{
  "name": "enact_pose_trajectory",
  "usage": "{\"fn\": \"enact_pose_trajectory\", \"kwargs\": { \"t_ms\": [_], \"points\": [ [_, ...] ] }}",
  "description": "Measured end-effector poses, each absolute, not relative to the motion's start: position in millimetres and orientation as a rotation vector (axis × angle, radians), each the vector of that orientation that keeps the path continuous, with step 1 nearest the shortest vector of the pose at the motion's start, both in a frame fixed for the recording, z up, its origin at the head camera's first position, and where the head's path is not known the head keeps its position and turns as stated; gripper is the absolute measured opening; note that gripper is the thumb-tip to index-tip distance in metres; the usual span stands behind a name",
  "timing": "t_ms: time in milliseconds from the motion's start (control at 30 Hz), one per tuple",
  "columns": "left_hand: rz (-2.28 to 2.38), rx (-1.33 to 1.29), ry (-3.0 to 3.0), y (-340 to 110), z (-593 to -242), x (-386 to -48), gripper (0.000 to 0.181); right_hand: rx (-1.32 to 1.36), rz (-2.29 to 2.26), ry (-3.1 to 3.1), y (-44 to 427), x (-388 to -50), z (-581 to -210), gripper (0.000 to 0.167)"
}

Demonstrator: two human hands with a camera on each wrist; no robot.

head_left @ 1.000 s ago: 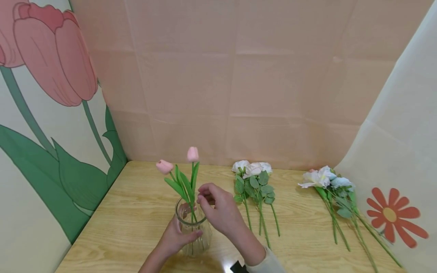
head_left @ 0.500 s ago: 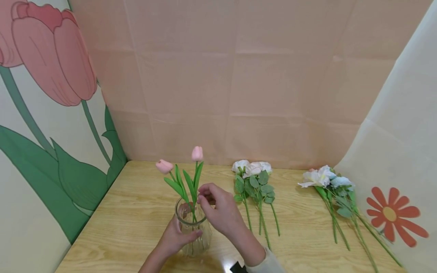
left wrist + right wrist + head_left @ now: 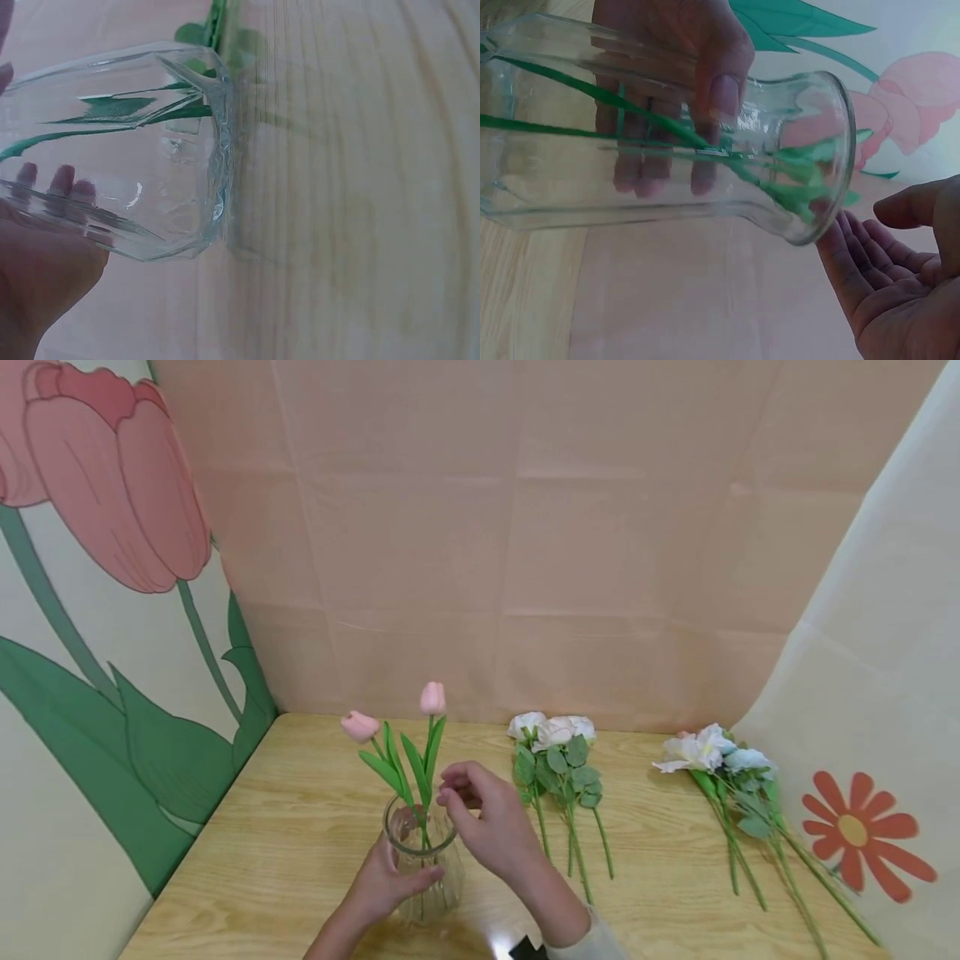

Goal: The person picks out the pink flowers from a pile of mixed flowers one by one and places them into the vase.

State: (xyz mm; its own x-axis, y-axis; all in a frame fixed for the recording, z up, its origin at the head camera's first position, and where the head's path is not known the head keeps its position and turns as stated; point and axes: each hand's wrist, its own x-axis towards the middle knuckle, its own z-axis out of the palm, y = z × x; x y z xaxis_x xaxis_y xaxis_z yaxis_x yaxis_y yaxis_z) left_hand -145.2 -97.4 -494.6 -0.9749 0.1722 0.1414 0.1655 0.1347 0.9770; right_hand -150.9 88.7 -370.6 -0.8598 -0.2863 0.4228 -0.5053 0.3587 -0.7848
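1. Your glass vase (image 3: 448,887) is the landmark here; its base seems to rest on the wooden table (image 3: 300,827).
2. Inside it stand two pink tulips: the first (image 3: 360,727) leans out to the left over the vase's rim (image 3: 849,142), the second (image 3: 432,698) rises nearly straight above the opening. Through the glass, their stems (image 3: 592,91) cross below the neck.
3. Your left hand (image 3: 384,887) grips the vase from its left side, thumb on the near face and fingers round the far face.
4. Your right hand (image 3: 491,827) is at the rim's right side with fingers loosely bent, thumb apart from them, and nothing held. Whether a fingertip touches glass or leaf, you can't tell from here.
5. The step in hand looks like settling the second tulip, with the stem let go.
6. If so, the next move calls for clearing the leaves with your right hand while your left steadies the vase.
7. To the vase's right lie the white roses (image 3: 555,732), and beyond them a mixed bunch (image 3: 716,752), both outside it.
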Motion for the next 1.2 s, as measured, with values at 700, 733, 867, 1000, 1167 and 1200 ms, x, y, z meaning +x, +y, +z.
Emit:
{"fn": "enact_pose_trajectory", "kwargs": {
  "t_ms": [700, 733, 867, 1000, 1167, 1200],
  "points": [
    [1.951, 0.301, 2.434, -97.0, -492.4, -141.9, 0.086, 0.402, 1.253, -2.476, 136.9, -158.8, -373.8, 0.012],
    [1.949, 0.307, 2.438, -97.2, -492.6, -142.0, 0.086, 0.390, 1.240, -2.484, 139.2, -159.0, -374.2, 0.012],
    [1.953, 0.326, 2.439, -97.6, -493.8, -142.3, 0.087, 0.352, 1.221, -2.509, 148.4, -161.0, -378.0, 0.014],
    [1.960, 0.313, 2.428, -97.0, -494.3, -142.1, 0.087, 0.326, 1.216, -2.530, 157.1, -163.3, -382.4, 0.014],
    [1.951, 0.307, 2.442, -97.0, -494.8, -141.8, 0.087, 0.308, 1.224, -2.553, 167.0, -164.7, -385.8, 0.014],
    [1.945, 0.317, 2.449, -97.2, -494.9, -141.8, 0.087, 0.304, 1.227, -2.558, 169.0, -165.0, -386.5, 0.014]
  ]
}}
